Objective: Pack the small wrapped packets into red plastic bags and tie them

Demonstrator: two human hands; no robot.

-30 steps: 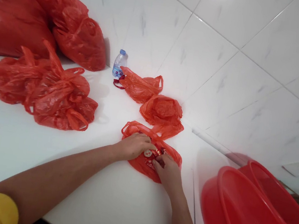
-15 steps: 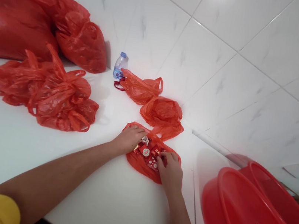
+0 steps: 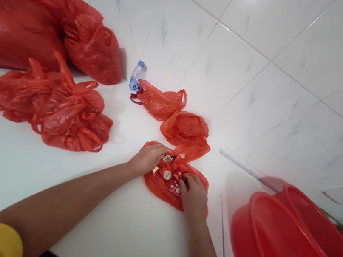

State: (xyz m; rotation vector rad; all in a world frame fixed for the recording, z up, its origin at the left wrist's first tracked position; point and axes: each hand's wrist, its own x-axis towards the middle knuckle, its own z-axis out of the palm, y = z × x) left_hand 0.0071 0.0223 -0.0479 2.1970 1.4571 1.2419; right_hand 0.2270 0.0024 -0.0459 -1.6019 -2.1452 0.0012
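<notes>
A red plastic bag (image 3: 162, 189) lies flat on the white table (image 3: 130, 234), with several small red packets (image 3: 169, 176) showing at its mouth. My left hand (image 3: 148, 158) rests on the bag's left edge, fingers curled and pinching a small patterned packet (image 3: 167, 158). My right hand (image 3: 195, 196) presses on the bag's right side, its fingers bent onto the red packets.
Two more filled red bags (image 3: 186, 130) lie behind, near a small water bottle (image 3: 137, 75) by the tiled wall. A heap of red bags (image 3: 55, 107) and larger ones (image 3: 44, 28) sit at left. Stacked red basins (image 3: 292, 245) stand at right.
My left hand pulled back off the packets to the bag's left edge, uncovering them, and now pinches a small patterned packet. My right hand shifted slightly over the packets.
</notes>
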